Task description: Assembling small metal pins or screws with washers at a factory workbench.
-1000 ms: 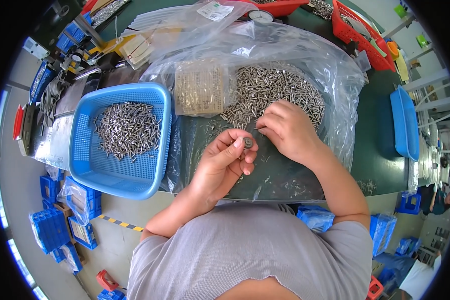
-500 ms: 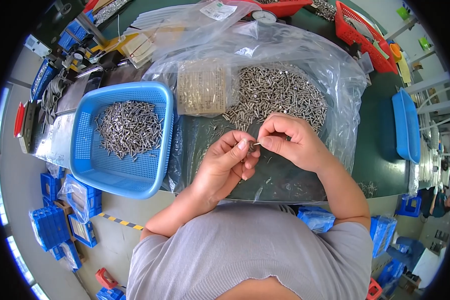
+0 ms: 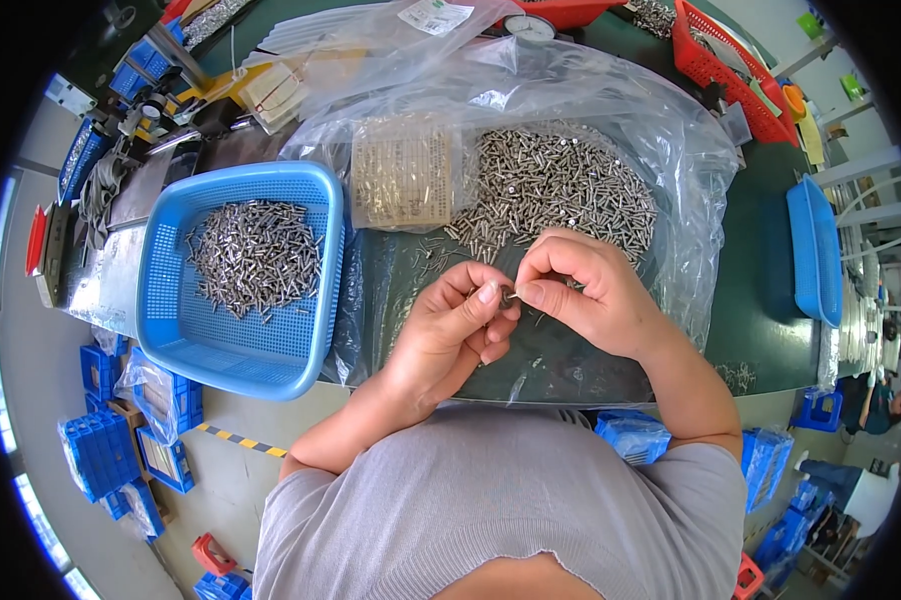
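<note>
My left fingers (image 3: 486,293) close round a small dark piece (image 3: 507,296); my right fingers (image 3: 537,293) pinch a thin pin (image 3: 515,295) against it; a metal heap (image 3: 561,185) lies beyond.

A fisheye camera, the left of a head-worn pair, looks steeply down over the person's grey knit top (image 3: 501,490) at lower centre. From close above, it faces the left hand (image 3: 449,322) and right hand (image 3: 596,298) mid-frame, with the table (image 3: 771,350) beyond. Floor (image 3: 246,490) shows at lower left; edges bow toward the rim.
</note>
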The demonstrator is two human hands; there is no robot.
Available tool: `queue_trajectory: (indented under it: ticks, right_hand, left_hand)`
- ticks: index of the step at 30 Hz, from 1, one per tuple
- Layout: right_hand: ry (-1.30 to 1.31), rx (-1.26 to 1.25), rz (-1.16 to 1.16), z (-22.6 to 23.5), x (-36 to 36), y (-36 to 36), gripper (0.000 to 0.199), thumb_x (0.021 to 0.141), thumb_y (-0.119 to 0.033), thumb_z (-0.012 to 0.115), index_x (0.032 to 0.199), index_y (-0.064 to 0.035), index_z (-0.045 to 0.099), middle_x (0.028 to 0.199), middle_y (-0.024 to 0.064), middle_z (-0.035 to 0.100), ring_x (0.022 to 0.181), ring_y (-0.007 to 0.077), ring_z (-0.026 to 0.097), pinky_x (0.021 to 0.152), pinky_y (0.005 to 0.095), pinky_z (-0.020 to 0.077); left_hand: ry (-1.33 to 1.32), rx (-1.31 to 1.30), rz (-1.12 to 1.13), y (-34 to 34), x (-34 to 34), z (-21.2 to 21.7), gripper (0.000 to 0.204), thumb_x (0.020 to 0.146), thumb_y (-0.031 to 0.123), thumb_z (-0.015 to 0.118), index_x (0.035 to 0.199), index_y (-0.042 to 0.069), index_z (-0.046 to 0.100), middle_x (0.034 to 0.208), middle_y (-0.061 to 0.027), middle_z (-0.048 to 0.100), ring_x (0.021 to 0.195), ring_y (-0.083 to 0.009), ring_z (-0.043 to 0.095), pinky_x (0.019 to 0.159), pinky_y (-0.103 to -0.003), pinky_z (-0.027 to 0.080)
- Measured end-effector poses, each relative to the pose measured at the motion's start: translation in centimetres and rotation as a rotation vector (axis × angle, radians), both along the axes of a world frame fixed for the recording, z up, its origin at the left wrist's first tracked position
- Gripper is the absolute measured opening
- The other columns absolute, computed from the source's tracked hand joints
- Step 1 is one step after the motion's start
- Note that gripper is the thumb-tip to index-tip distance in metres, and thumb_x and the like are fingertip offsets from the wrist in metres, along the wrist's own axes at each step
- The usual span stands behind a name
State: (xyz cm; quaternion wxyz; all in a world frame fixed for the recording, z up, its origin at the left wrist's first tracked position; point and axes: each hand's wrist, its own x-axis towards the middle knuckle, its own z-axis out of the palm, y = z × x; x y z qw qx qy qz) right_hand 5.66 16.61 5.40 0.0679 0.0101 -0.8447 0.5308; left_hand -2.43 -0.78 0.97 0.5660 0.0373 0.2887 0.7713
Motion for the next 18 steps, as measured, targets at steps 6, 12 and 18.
queue_trajectory:
  ticks: [6, 12, 18]
  right_hand:
    - [0.01, 0.013, -0.001, -0.2, 0.0, 0.0, 0.009, 0.084, -0.007, 0.063, 0.081, -0.0028, 0.057, 0.079, 0.0042, 0.055, 0.069, 0.014, 0.054, 0.062, 0.0264, 0.0432]
    - [0.004, -0.025, -0.032, -0.4, -0.4, -0.6, 0.015, 0.076, -0.007, 0.071, 0.083, -0.0038, 0.058, 0.086, 0.0044, 0.056, 0.076, 0.0151, 0.055, 0.067, 0.0278, 0.0443]
    - [0.154, 0.111, 0.038, -0.7, -0.4, -0.1, 0.02, 0.072, -0.008, 0.074, 0.085, -0.0047, 0.06, 0.085, 0.0052, 0.057, 0.081, 0.0202, 0.057, 0.071, 0.0307, 0.0458]
  left_hand:
    - [-0.011, 0.009, -0.003, -0.1, -0.1, -0.1, 0.016, 0.093, 0.021, 0.058, 0.097, 0.006, 0.054, 0.085, -0.0043, 0.06, 0.066, -0.0086, 0.047, 0.054, -0.023, 0.039]
    - [-0.014, 0.018, -0.036, 0.0, -0.1, -0.2, 0.016, 0.093, 0.022, 0.058, 0.095, 0.006, 0.054, 0.082, -0.005, 0.058, 0.064, -0.0088, 0.047, 0.053, -0.023, 0.038]
    - [-0.043, 0.031, -0.044, -0.1, -0.1, 0.1, 0.018, 0.093, 0.023, 0.057, 0.098, 0.005, 0.055, 0.082, -0.0053, 0.059, 0.065, -0.0097, 0.05, 0.054, -0.023, 0.04]
